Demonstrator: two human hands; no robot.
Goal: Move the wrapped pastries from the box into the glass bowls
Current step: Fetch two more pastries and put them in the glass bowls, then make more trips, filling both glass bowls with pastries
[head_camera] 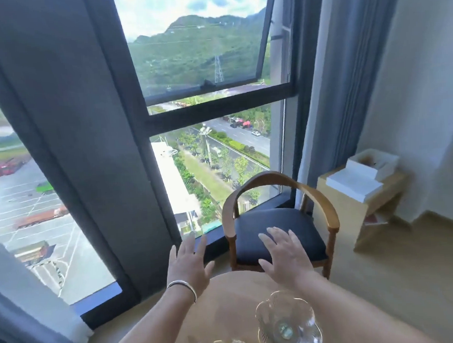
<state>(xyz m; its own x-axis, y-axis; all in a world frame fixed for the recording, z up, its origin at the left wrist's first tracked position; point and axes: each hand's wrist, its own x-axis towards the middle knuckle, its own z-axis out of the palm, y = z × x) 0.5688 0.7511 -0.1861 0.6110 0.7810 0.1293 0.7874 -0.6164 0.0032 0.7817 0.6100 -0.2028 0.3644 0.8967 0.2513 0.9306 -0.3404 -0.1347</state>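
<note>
While unoccupied beside the window (207,98), chair (277,232) behind round table (228,303).

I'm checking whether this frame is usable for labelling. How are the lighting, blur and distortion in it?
Head view: bright daylight from the window, no harsh shadows indoors; the wide-angle lens bends the dark window frame and tilts the room; everything is slightly soft, most in the open left hand, the open right hand and the clear scalloped glass bowl; the white box on the pale wooden side table is too soft to read.
</note>
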